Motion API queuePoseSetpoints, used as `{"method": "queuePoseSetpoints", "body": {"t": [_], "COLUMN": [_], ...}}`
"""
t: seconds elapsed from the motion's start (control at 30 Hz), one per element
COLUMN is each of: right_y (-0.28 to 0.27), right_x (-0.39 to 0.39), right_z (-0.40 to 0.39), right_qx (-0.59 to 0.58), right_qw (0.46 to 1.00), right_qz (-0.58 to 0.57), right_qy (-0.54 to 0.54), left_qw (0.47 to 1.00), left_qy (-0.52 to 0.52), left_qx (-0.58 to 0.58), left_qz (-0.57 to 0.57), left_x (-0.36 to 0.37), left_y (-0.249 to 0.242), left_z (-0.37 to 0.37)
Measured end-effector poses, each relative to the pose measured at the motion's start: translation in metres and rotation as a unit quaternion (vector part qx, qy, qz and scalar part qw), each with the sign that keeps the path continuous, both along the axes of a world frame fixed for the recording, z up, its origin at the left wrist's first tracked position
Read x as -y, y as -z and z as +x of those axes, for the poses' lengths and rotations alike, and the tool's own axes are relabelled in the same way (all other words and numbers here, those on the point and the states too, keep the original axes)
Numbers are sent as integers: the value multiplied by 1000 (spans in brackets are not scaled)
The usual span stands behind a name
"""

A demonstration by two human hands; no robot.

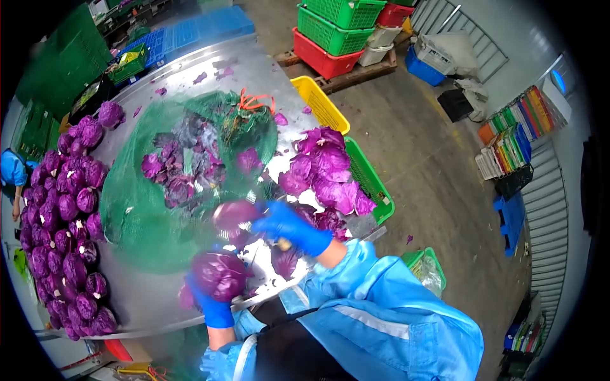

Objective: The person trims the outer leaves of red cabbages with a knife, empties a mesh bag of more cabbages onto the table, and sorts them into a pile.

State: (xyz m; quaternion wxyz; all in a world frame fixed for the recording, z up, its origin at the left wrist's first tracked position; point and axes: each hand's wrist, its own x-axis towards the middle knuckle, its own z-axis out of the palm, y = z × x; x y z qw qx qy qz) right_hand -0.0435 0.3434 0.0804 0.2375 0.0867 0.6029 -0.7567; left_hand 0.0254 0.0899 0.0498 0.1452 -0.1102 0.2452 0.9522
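A round red cabbage (220, 275) sits in my left hand (213, 308), whose blue-gloved fingers wrap its lower left side. Just above it, my right hand (289, 227), also blue-gloved, is closed at the edge of a purple cabbage leaf (235, 216), blurred by motion. A small yellowish end of something (284, 244) shows under the right hand; its kind cannot be made out. Beneath both hands lie loose leaves on the metal table (143, 295). A pile of peeled-off leaves (327, 166) rests at the table's right edge.
Many red cabbages (67, 206) are heaped along the table's left side. A green mesh bag (133, 209) with leaf scraps lies mid-table. Yellow (321, 105) and green (368, 178) crates stand against the right edge. Stacked crates (333, 38) stand beyond. Another person's sleeve (13, 168) shows far left.
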Motion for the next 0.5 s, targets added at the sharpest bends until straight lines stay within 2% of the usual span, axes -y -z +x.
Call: {"method": "queuePoseSetpoints", "body": {"t": [0.03, 0.07, 0.1, 0.17, 0.23, 0.27, 0.3, 0.33, 0.37, 0.4, 0.47, 0.5], "right_y": [37, 22, 7, -15, -47, -69, -67, -59, -53, -53, -63, -63], "right_x": [-26, -38, -50, -41, -11, 5, 12, 16, 17, 18, 15, 15], "right_z": [-9, -10, -10, -3, -1, 6, 8, 5, 3, 6, 5, 3], "right_qx": [-36, -126, -205, -292, -377, -318, -266, -263, -261, -211, -128, -118], "right_qw": [996, 967, 909, 849, 885, 928, 945, 936, 925, 943, 946, 945], "right_qz": [75, 211, 351, 436, 267, 148, 21, -2, -21, -56, -21, -15], "right_qy": [-36, -71, -89, -51, -64, -124, -190, -233, -274, -253, -296, -304], "left_qw": [998, 991, 961, 878, 824, 814, 846, 888, 935, 950, 953, 942], "left_qy": [30, 56, 101, 204, 261, 282, 297, 305, 297, 289, 286, 313], "left_qx": [-44, -90, -125, -187, -234, -248, -235, -210, -162, -102, -19, -47], "left_qz": [-43, -86, -225, -392, -446, -443, -376, -274, -109, 58, 96, -114], "left_x": [-5, -9, -7, 3, -6, -14, -21, -28, -32, -37, -42, -42], "left_y": [-8, -16, -12, 9, 5, -2, -5, -8, -9, -10, -16, -24], "left_z": [-2, -4, -4, -4, -5, -8, -9, -8, -8, -8, -4, -3]}}
